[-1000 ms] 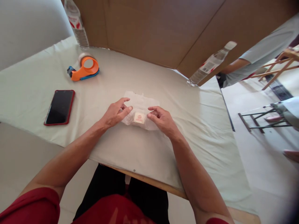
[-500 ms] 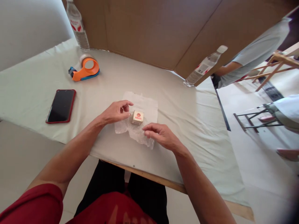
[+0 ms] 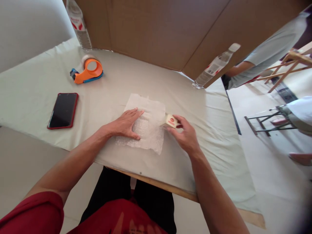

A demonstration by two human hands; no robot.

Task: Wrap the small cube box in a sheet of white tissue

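Bubble wrap (image 3: 149,130) on bench (image 3: 136,76), toward front edge. Left hand (image 3: 124,125) on bubble wrap's left part; box (image 3: 171,121) in right hand (image 3: 186,135), at bubble wrap's right edge. Phone (image 3: 62,111) at left; tape dispenser (image 3: 97,71) behind phone; left bottle (image 3: 84,37) behind tape dispenser. Right bottle (image 3: 214,69) at right rear. Cardboard (image 3: 151,32) along bench's rear, next to both bottles. Stool (image 3: 262,124) on floor (image 3: 258,162), right of bench.

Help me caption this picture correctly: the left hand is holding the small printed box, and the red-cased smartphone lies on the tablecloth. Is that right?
Not quite: the head view shows the right hand holding the small printed box. The red-cased smartphone does lie on the tablecloth.
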